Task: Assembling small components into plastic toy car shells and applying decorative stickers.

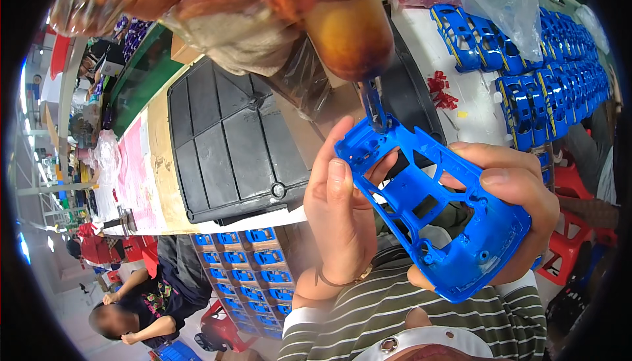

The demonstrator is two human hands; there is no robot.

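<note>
A blue plastic toy car body (434, 209), its hollow inside facing up, is held in both hands. My left hand (342, 209) is closed around the end with the small holes, with fingers on either side of the wall. My right hand (520, 196) is wrapped round the opposite, wider end, its thumb and fingers along the outer edge. Above the left-hand end hangs a tool with an amber rounded end (349, 38) and a metal tip (374, 107). That tip reaches into the body near its corner post; whether it touches the plastic I cannot tell.
A ribbed black tray (230, 137) lies on the white table. Rows of blue car bodies (553, 98) and small red parts (442, 91) are at the right. A divided box of blue bodies (247, 275) stands below the table edge. A person (151, 302) is at lower left.
</note>
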